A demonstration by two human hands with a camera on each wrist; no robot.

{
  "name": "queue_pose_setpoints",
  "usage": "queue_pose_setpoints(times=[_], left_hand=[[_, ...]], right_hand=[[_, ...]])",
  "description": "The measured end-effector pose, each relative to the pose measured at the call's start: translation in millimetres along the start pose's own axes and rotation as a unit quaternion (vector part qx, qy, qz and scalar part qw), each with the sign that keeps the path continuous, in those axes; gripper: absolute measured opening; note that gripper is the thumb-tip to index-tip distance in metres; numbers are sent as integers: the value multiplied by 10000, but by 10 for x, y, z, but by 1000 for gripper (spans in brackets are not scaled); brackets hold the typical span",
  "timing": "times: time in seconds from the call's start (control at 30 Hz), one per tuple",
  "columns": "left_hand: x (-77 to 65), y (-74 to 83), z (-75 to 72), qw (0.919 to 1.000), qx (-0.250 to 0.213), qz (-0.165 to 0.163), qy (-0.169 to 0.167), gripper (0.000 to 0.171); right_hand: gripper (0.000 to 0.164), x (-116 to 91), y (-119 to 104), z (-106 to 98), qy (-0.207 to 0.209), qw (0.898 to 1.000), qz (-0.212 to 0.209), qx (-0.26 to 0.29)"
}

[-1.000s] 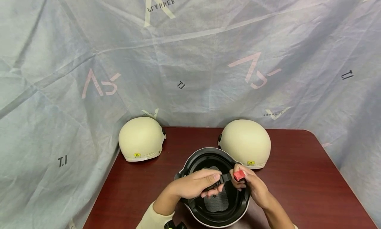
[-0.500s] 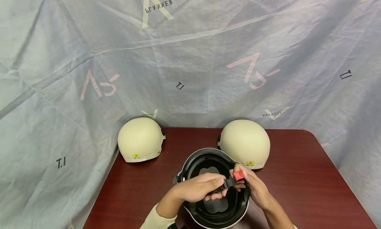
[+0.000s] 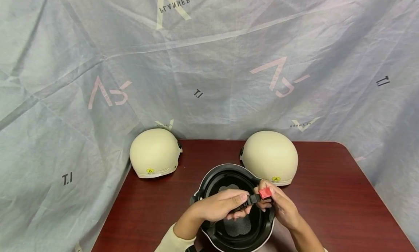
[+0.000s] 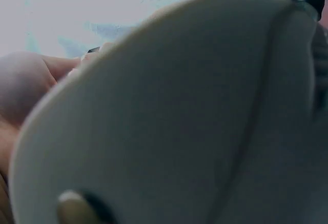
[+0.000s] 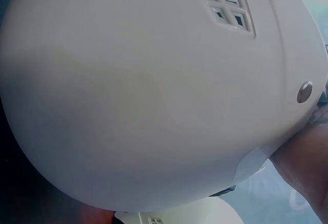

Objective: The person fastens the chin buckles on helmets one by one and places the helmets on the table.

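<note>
Red buckle (image 3: 265, 193) near yellow "A" sticker (image 3: 276, 179)

Helmets (image 3: 154, 150): 3, at 8, 4, 5 o'clock
Hands: 2, left hand (image 3: 217, 205) 6 o'clock, right hand (image 3: 284, 206) 5 o'clock
Yellow stickers (image 3: 150, 171): 2
Red tab (image 3: 265, 193): 1
Table (image 3: 330, 197): 1

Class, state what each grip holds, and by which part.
Left grip: the black buckle, by the end farther from the red tab. Right grip: the red tab, by its right end.
</note>
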State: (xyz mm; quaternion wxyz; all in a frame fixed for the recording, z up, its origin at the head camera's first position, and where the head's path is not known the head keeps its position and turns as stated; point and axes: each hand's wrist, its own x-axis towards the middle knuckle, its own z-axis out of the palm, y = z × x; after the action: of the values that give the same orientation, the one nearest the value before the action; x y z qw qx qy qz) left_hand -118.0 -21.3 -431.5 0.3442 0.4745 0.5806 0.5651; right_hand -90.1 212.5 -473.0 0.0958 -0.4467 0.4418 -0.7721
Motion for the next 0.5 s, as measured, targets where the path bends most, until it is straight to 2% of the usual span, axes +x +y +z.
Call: queue_pose_setpoints(times=[0.5], left_hand=[[1,-23,30,9999,33,-3,156,50]], right_hand=[[34,-1,0,34,-59,9997,-36,-220]])
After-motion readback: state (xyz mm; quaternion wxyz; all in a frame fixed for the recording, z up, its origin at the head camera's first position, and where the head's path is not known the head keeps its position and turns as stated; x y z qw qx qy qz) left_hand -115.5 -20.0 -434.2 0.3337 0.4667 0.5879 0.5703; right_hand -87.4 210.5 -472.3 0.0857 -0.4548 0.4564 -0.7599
